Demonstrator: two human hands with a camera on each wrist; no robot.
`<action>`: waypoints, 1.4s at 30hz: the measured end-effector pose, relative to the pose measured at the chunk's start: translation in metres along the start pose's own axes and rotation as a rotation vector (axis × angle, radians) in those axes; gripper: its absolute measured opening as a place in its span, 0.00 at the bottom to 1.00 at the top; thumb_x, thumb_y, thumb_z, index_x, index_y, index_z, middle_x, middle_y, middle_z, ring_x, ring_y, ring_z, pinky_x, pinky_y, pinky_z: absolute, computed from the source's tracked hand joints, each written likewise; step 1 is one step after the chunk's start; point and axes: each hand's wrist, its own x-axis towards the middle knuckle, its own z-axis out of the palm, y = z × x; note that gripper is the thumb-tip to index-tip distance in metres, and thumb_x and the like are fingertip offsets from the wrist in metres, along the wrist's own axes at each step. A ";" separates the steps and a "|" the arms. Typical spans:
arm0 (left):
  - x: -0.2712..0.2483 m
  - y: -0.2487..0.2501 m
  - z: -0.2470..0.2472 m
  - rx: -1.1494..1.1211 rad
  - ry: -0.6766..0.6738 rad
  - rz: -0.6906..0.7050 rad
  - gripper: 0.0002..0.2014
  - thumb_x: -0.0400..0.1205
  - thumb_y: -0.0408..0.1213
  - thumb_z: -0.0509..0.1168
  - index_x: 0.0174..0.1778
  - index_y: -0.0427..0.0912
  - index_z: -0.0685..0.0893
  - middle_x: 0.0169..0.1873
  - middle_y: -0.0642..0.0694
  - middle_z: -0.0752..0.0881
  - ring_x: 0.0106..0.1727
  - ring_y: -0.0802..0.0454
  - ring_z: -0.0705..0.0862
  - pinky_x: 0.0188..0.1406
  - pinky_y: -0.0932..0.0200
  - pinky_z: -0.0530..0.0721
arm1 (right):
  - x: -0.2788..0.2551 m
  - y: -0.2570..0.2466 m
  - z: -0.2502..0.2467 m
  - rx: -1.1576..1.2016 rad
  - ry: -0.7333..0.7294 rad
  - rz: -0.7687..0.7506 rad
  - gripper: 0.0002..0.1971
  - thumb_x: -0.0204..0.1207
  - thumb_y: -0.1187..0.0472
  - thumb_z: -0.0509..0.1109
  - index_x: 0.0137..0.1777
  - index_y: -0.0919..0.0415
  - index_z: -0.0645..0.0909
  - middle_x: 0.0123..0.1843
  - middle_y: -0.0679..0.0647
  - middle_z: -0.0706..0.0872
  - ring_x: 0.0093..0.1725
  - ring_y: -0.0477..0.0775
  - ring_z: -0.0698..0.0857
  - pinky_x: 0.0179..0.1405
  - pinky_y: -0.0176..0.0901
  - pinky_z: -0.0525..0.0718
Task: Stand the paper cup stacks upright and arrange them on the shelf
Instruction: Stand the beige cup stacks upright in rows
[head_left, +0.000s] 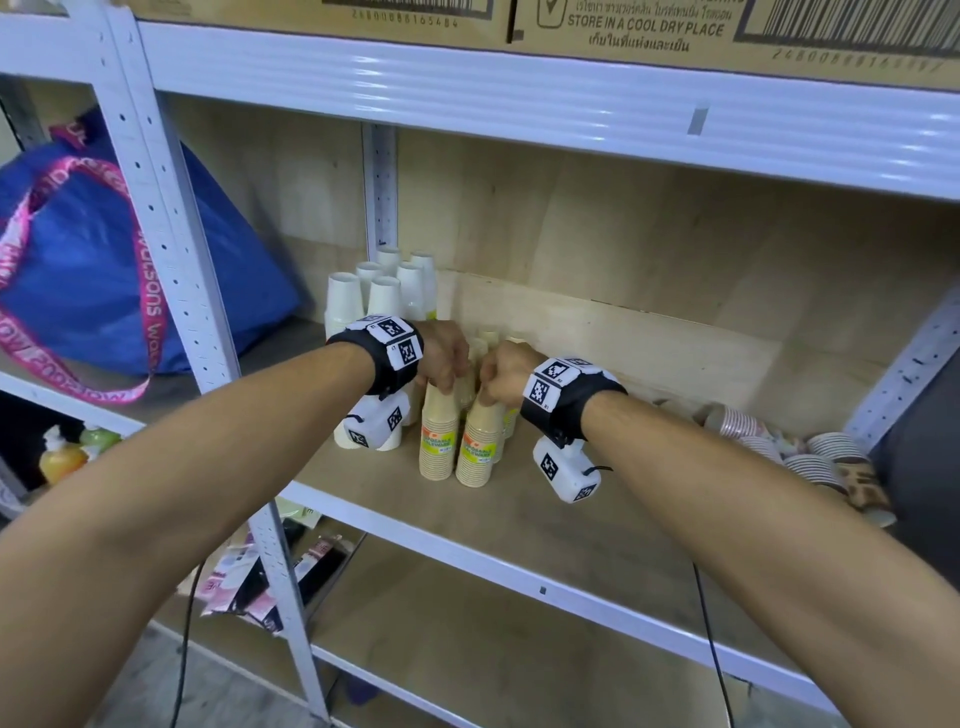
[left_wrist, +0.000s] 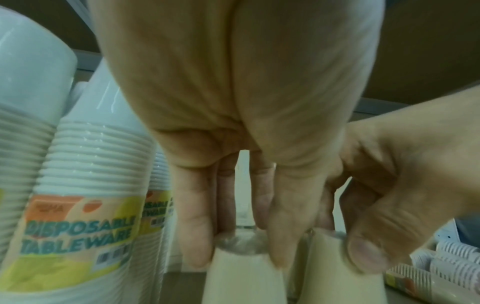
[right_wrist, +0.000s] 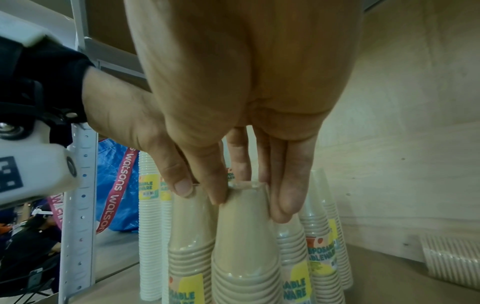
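left hand (head_left: 444, 358): centre of the head view, fingertips pinch the top of the left tan stack (head_left: 439, 434). In the left wrist view the fingers (left_wrist: 197, 222) point down, close together, around the narrow top cup. Top grip probably lets it nudge the stack without crushing the sleeve.
right hand (head_left: 503, 375): just right of the left one, same grip on the right tan stack (head_left: 480, 441). In the right wrist view the fingers (right_wrist: 291, 185) lie pressed together down one side, with the thumb (right_wrist: 182, 181) on the neighbouring stack's top.
tan stacks: both upright, rims down, side by side near the shelf's front edge in mid-frame, touching or nearly so. Held at the tops probably to square them against each other.
white stacks (head_left: 384, 296): upright cluster behind and left of the hands, by the rear post. Looks like the finished group; the tan pair sits just right of it, so rows go by colour, as I read it.
more tan stacks (right_wrist: 319, 236): upright behind the held pair, partly hidden.
patterned stacks (head_left: 810, 457): lie on their sides at right of frame, well apart from the hands. Not yet stood up.
shelf (head_left: 519, 525): plywood board, bare between the two groups.
progress: roughly midway, judging by what lies flat.
risk: tall narrow stacks, top grip, easy to tip a neighbour.
blue bag (head_left: 93, 260): left bay, not involved.
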 end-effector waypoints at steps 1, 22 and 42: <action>0.001 0.000 -0.002 -0.008 0.006 -0.010 0.16 0.69 0.28 0.76 0.52 0.45 0.88 0.41 0.45 0.88 0.40 0.48 0.85 0.41 0.56 0.85 | 0.000 0.001 -0.001 0.002 0.006 0.001 0.12 0.72 0.63 0.75 0.54 0.67 0.87 0.55 0.63 0.89 0.52 0.59 0.88 0.50 0.48 0.86; 0.068 0.125 -0.038 -0.026 0.186 0.230 0.15 0.76 0.40 0.76 0.58 0.48 0.85 0.51 0.49 0.81 0.53 0.48 0.82 0.51 0.58 0.81 | -0.029 0.156 -0.087 -0.058 0.226 0.367 0.14 0.72 0.63 0.74 0.56 0.70 0.87 0.59 0.63 0.88 0.57 0.61 0.87 0.56 0.48 0.86; 0.205 0.212 0.082 -0.053 0.067 0.406 0.24 0.77 0.37 0.74 0.69 0.46 0.79 0.69 0.43 0.76 0.65 0.44 0.78 0.54 0.58 0.76 | -0.044 0.279 -0.002 0.169 0.241 0.600 0.23 0.82 0.57 0.64 0.74 0.66 0.71 0.72 0.63 0.76 0.70 0.63 0.77 0.65 0.45 0.76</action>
